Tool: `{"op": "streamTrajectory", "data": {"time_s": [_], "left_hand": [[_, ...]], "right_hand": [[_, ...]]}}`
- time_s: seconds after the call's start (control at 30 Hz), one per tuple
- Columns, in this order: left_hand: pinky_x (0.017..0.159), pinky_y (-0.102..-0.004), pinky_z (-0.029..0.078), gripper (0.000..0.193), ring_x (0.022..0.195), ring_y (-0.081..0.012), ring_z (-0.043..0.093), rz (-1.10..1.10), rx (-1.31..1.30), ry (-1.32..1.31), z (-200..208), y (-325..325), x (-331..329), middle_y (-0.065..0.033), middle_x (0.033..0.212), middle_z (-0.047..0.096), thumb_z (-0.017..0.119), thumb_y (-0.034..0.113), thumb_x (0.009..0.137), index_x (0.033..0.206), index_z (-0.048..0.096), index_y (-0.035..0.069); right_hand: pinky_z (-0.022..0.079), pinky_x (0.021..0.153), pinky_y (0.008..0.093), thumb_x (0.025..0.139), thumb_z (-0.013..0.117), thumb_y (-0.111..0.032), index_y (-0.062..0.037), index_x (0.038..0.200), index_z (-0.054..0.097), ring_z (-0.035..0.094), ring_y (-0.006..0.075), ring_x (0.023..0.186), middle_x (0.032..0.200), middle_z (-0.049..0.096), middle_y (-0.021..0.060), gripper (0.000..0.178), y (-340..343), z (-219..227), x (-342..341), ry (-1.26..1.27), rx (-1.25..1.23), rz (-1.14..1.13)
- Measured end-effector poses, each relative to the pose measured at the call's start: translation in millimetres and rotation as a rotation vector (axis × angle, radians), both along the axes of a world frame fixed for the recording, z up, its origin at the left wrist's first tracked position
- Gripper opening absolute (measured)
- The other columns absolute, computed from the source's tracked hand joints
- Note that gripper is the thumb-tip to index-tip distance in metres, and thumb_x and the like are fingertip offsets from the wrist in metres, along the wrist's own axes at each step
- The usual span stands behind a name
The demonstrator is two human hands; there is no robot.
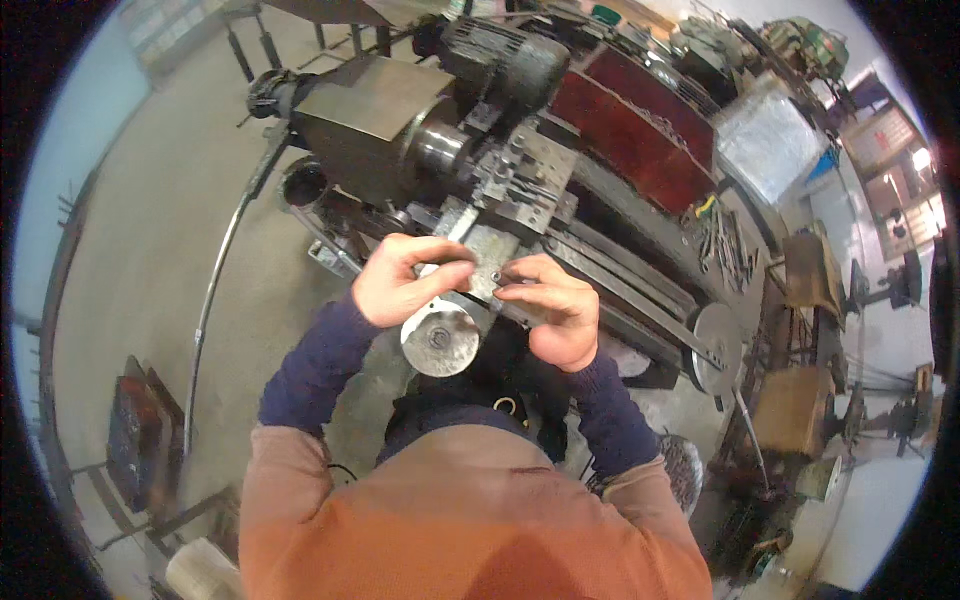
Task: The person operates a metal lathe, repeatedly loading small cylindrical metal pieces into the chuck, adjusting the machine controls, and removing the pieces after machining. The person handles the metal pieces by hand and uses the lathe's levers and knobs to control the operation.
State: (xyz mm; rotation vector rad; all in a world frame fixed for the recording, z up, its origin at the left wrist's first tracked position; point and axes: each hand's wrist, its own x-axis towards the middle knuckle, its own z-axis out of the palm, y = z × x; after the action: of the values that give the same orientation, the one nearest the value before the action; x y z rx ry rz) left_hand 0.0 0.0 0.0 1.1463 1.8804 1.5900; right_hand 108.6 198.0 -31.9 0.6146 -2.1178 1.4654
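In the head view both my hands are over the carriage of a metal lathe. My left hand point(405, 280) is bent, its thumb and index tip drawn close together; whatever may lie between them is too small to make out. Opposite it, my right hand point(560, 310) has curled fingers, with a small round metal piece point(496, 277) at their tips. Beneath the fingertips lies a worn metal slide plate point(490, 245). A round handwheel point(440, 340) sits just below my left hand. Beyond the hands are the tool post point(530, 175) and the lathe chuck point(442, 148).
The grey headstock point(370, 95) stands at the far left. Lathe bed rails point(620, 285) run right to another round wheel point(715, 348). A dark red tray point(635, 125) is behind the bed. Several wrenches point(722, 245) lie at the right. A long metal lever point(232, 240) slants at the left.
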Motion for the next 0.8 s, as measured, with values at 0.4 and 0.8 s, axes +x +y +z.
{"op": "streamTrajectory", "data": {"time_s": [0.4,0.8], "left_hand": [[0.06,-0.0244,0.047,0.023,0.063,-0.0111,0.059,-0.276,0.08,-0.286,-8,45,33,-0.0057,0.073,0.062,0.061,0.01,0.082,0.1,0.059,-0.003],[0.057,-0.0268,0.049,0.015,0.062,-0.014,0.061,-0.281,0.052,-0.298,-14,49,37,-0.0091,0.073,0.062,0.061,0.006,0.079,0.092,0.06,-0.003]], "right_hand": [[0.04,0.086,0.0377,0.07,0.065,-0.046,0.0088,0.091,0.065,0.056,0.0291,0.095,0.097,0.062,0.0196,0.058,11,-26,44,-0.129,-0.503,0.069],[0.043,0.082,0.0361,0.071,0.066,-0.044,0.008,0.089,0.066,0.059,0.029,0.09,0.093,0.063,0.0188,0.055,18,-21,52,-0.237,-0.453,0.096]]}}
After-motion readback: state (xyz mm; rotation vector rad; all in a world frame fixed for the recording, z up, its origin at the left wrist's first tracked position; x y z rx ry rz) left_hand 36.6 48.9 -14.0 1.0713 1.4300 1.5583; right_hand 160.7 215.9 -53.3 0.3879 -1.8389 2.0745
